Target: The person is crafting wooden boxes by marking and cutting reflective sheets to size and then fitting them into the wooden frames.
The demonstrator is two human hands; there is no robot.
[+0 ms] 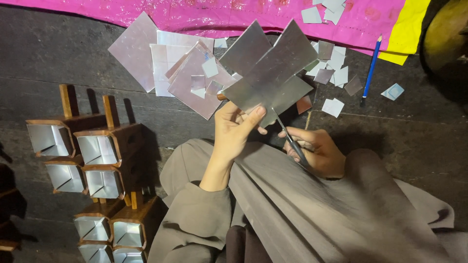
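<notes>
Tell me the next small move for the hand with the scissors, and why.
Probably close the scissors and carry the cut a little deeper into the silver sheet. The right hand has the blades at the sheet's lower edge, and the left hand pinches the sheet there, holding it up off the floor.

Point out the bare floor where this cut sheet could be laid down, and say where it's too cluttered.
Bare patches: dark floor between the pink mat and the foil-lined wooden boxes; also floor right of the right hand, below the blue pencil. Crowded: the silver sheets and small cut scraps beyond the left hand.
</notes>
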